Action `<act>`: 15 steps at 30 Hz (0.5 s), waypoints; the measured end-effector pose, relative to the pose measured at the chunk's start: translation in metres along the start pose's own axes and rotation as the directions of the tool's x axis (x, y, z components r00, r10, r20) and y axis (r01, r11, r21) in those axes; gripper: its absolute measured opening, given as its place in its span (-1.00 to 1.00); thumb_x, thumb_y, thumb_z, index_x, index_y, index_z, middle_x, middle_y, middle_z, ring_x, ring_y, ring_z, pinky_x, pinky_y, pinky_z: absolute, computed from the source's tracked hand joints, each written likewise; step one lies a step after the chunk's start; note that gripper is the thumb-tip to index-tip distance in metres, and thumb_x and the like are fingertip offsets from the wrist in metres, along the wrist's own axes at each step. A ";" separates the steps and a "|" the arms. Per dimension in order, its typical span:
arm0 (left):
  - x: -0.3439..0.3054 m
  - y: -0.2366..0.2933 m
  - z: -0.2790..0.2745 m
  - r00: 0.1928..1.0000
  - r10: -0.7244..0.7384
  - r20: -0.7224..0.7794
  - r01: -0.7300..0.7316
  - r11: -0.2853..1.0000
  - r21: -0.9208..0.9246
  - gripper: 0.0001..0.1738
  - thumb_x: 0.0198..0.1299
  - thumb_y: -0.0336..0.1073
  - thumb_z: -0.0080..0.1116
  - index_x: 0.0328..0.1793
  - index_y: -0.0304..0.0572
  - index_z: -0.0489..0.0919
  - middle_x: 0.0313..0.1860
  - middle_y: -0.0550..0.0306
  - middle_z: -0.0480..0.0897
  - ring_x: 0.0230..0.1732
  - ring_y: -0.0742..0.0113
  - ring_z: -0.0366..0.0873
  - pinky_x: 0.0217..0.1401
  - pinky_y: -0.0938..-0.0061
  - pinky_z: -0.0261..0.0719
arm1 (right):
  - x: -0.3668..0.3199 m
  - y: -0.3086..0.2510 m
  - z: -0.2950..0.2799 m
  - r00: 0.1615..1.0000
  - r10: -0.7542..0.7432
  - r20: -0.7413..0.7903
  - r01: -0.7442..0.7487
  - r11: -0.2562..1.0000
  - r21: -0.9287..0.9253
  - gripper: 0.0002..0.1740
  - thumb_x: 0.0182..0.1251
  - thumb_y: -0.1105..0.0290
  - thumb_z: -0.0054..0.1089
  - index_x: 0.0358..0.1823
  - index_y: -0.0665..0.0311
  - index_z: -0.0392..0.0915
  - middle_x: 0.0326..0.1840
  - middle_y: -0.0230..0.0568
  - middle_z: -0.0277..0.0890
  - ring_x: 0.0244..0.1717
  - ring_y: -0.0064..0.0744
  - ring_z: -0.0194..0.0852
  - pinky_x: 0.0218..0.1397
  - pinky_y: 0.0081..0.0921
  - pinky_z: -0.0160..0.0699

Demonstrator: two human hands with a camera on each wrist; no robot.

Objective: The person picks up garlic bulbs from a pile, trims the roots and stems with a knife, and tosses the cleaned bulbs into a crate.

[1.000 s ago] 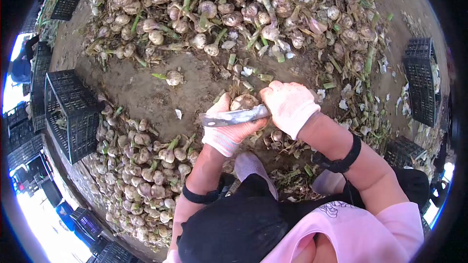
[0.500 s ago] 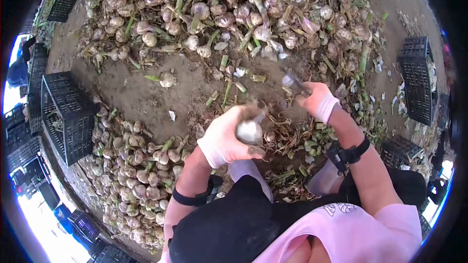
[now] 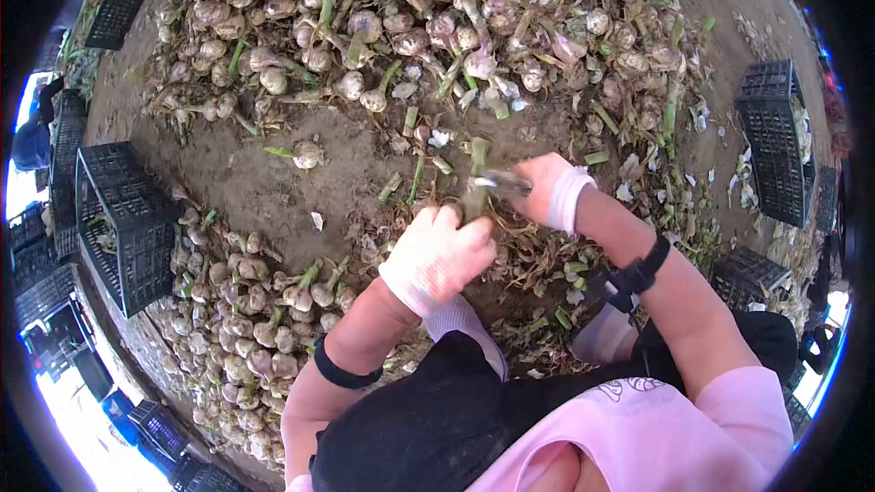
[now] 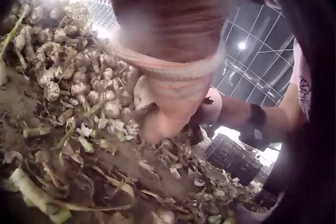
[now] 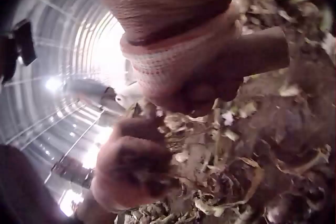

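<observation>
In the head view the gloved left hand [image 3: 437,253] is a fist, knuckles up, around a garlic plant whose bulb is hidden in the palm. A thick green garlic stem [image 3: 478,157] sticks up beyond its fingers. The gloved right hand [image 3: 549,189] grips a knife [image 3: 503,183], and the blade overlaps the stem in this view. In the right wrist view the knife's pale, thick handle [image 5: 266,51] juts out of the right fist, close above the left hand [image 5: 134,163]. The left wrist view shows mostly the left glove's cuff [image 4: 173,71].
A big heap of garlic [image 3: 410,27] with stalks lies ahead. Trimmed bulbs [image 3: 246,346] form a pile at the left. Cut stems and dry leaves [image 3: 538,260] litter the ground between the feet. Black crates stand at the left [image 3: 132,228] and right [image 3: 775,141].
The knife lay against a bulb in the left hand, then swung away right. Now the left hand has turned knuckles up, and the right hand has brought the blade back in at the stem.
</observation>
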State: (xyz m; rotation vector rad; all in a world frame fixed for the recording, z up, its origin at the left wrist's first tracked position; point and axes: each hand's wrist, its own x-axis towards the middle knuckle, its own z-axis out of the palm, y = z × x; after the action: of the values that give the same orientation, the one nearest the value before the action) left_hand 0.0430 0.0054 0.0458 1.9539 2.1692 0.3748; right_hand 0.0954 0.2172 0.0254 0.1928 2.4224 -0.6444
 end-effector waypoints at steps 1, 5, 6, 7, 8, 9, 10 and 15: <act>-0.003 0.004 -0.007 1.000 -0.003 -0.026 0.002 1.000 -0.030 -0.74 -0.17 -0.26 0.11 -0.26 0.03 0.55 -0.16 0.25 0.52 -0.25 0.13 0.47 -0.23 0.31 0.45 | 0.005 0.029 0.021 0.997 0.069 0.032 -0.065 0.991 -0.114 -0.56 0.10 0.17 0.06 -0.11 0.37 0.57 -0.19 0.14 0.58 -0.09 0.04 0.55 0.07 -0.26 0.52; -0.015 -0.005 -0.010 0.955 -0.234 -0.182 0.195 0.959 -0.206 -0.64 -0.35 -0.35 0.21 -0.26 0.03 0.58 -0.18 0.23 0.54 -0.25 0.12 0.46 -0.22 0.27 0.45 | -0.014 0.059 0.035 0.938 0.345 -0.036 -0.305 0.868 0.393 -0.43 0.10 0.12 0.19 0.04 0.42 0.51 -0.17 0.15 0.59 -0.11 -0.01 0.57 0.02 -0.35 0.53; -0.024 -0.007 -0.011 0.927 -0.328 -0.182 0.266 0.916 -0.301 -0.57 -0.44 -0.42 0.23 -0.25 0.04 0.60 -0.15 0.15 0.55 -0.19 0.06 0.48 -0.14 0.23 0.46 | -0.013 0.044 0.017 0.910 0.413 -0.034 -0.342 0.793 0.505 -0.43 0.03 0.14 0.28 -0.02 0.44 0.53 -0.23 0.14 0.60 -0.18 -0.03 0.58 -0.04 -0.37 0.52; -0.035 -0.015 -0.017 0.918 -0.346 -0.195 0.289 0.918 -0.271 -0.57 -0.44 -0.42 0.23 -0.25 0.04 0.60 -0.15 0.15 0.55 -0.19 0.06 0.48 -0.14 0.23 0.46 | -0.007 0.040 0.010 0.925 0.377 -0.050 -0.303 0.810 0.502 -0.43 0.03 0.14 0.28 -0.02 0.44 0.53 -0.23 0.14 0.60 -0.18 -0.03 0.58 -0.04 -0.37 0.52; -0.052 -0.021 -0.027 0.859 -0.452 -0.240 0.412 0.889 -0.200 -0.56 -0.41 -0.40 0.23 -0.22 0.04 0.60 -0.12 0.12 0.56 -0.18 0.05 0.50 -0.13 0.22 0.47 | -0.005 0.039 0.007 0.943 0.315 -0.105 -0.224 0.837 0.498 -0.45 0.02 0.14 0.27 -0.05 0.44 0.54 -0.27 0.13 0.60 -0.21 -0.05 0.58 -0.06 -0.38 0.52; -0.073 -0.027 -0.038 0.792 -0.539 -0.286 0.523 0.841 -0.136 -0.55 -0.38 -0.38 0.23 -0.18 0.05 0.60 -0.08 0.10 0.57 -0.17 0.05 0.52 -0.11 0.20 0.49 | -0.005 0.036 0.006 0.954 0.258 -0.155 -0.151 0.855 0.497 -0.47 0.02 0.14 0.27 -0.08 0.44 0.55 -0.30 0.11 0.60 -0.25 -0.08 0.58 -0.08 -0.39 0.51; -0.100 -0.031 -0.053 0.696 -0.627 -0.351 0.689 0.720 0.082 -0.61 -0.36 -0.38 0.21 -0.23 0.00 0.61 -0.15 0.05 0.58 -0.12 0.06 0.54 -0.06 0.19 0.50 | -0.008 0.030 0.002 0.960 0.233 -0.156 -0.136 0.873 0.469 -0.50 0.02 0.13 0.26 -0.15 0.44 0.57 -0.36 0.10 0.60 -0.29 -0.09 0.58 -0.09 -0.36 0.51; -0.215 -0.014 -0.134 -0.577 -0.731 -0.364 0.696 -0.674 0.248 -0.14 -0.11 -0.06 0.40 0.39 0.11 0.31 0.10 -0.01 0.56 0.10 0.12 0.54 0.18 0.34 0.48 | -0.009 -0.012 -0.001 0.987 0.156 -0.029 -0.103 0.768 0.632 -0.69 0.03 0.32 0.28 -0.24 0.38 0.58 -0.41 -0.04 0.61 -0.33 -0.30 0.59 -0.20 -0.42 0.53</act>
State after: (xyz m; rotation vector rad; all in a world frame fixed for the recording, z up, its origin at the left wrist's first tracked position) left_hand 0.0112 -0.2170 0.1637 -1.1019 2.7852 -0.6947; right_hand 0.0989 0.2076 0.0366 0.6661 2.1470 -1.3923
